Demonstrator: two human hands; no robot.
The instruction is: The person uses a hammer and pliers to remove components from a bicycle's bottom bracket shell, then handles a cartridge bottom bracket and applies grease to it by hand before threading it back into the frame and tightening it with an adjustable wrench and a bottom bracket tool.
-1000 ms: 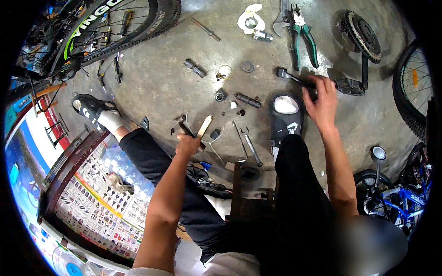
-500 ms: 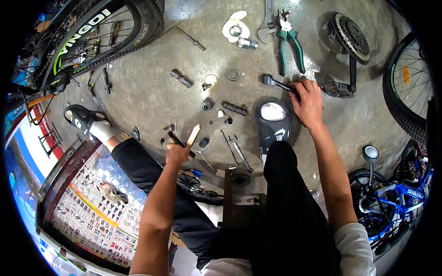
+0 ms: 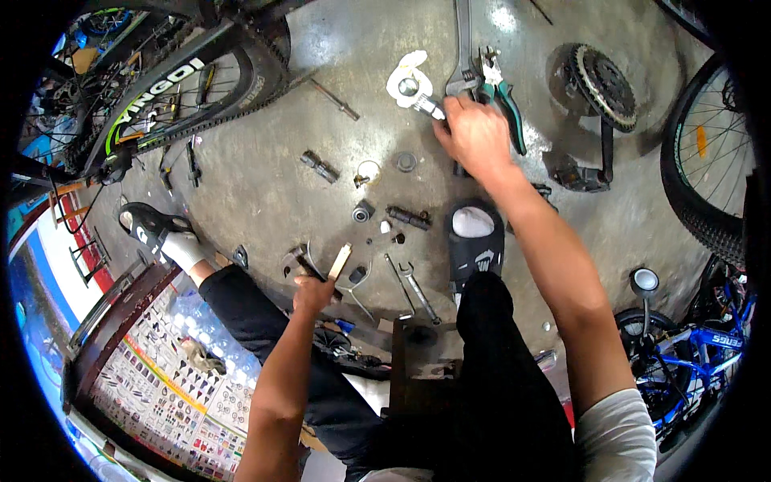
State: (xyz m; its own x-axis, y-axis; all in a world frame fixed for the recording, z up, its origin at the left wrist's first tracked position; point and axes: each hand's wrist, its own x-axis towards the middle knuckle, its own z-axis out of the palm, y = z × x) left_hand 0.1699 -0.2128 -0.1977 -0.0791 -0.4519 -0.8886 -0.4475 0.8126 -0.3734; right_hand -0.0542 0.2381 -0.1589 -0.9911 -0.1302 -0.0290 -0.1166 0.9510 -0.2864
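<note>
My left hand [image 3: 312, 294] is closed around a hammer [image 3: 340, 262] whose pale wooden handle sticks out past the fingers, the dark head partly covered by the hand. Over the far middle of the floor, my right hand [image 3: 476, 136] has thumb and fingers at the end of a silver metal socket [image 3: 426, 105]. That socket lies against a white crumpled wrapper [image 3: 412, 63] with a round metal part [image 3: 408, 86] on it. Beneath my right wrist a black-headed ratchet [image 3: 460, 169] is mostly hidden. Beside the fingers are an adjustable wrench [image 3: 463, 48] and green-handled pliers [image 3: 507, 108].
A crankset with pedal [image 3: 602, 88] lies at the right, near a bicycle wheel [image 3: 679, 145]. Dark cylindrical tools [image 3: 320, 166], a ring [image 3: 405, 161] and a spanner [image 3: 418, 293] are spread between my feet. Bicycles stand left and right; a glass-topped case [image 3: 152, 353] is lower left.
My right hand has left the ratchet and moved forward and left to the silver socket. My left hand keeps its hold on the hammer. The whole view has shifted slightly.
</note>
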